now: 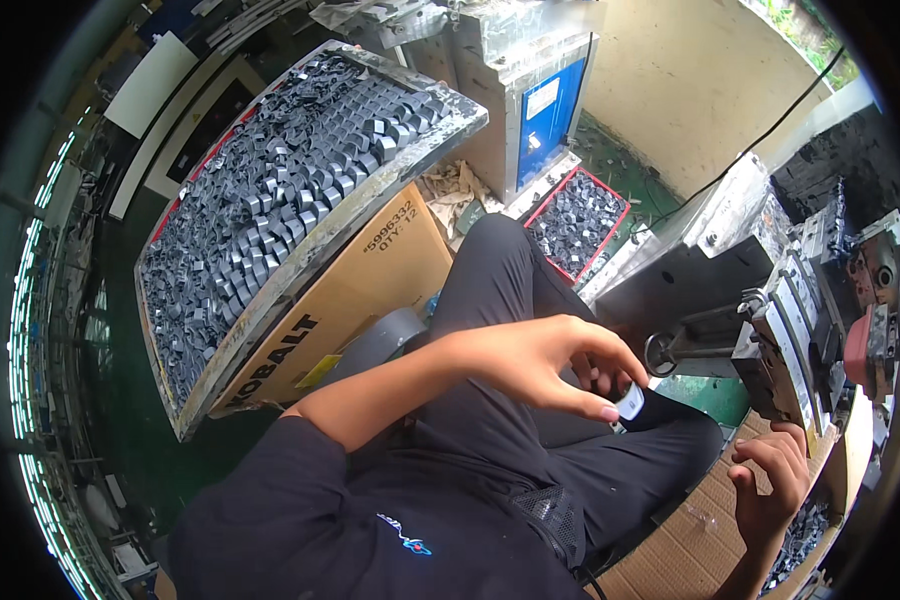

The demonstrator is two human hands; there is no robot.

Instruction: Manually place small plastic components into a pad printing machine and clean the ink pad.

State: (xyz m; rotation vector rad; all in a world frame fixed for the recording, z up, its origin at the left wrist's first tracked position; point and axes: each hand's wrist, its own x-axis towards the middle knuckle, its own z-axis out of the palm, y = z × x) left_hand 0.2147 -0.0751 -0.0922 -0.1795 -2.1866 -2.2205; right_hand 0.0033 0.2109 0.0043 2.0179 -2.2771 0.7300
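My left hand (530,360) reaches across above my lap. Its thumb and fingers are closed on a small pale grey plastic part (630,402), with a shiny curved face. The curled fingers partly hide this part. At the lower right, my right hand (773,485) is raised with its fingers loosely bent and the thumb apart. Nothing shows in it. Its upper fingertips are close to the lower end of a metal machine fixture (785,350); whether they touch it I cannot tell.
Many small grey parts (300,190) cover a tilted board (430,150) over a carton (370,270) at left. A red tray (603,187) of dark parts lies beyond my knee. A ring-ended metal bar (658,352) juts toward my left hand. More grey pieces (805,540) are at lower right.
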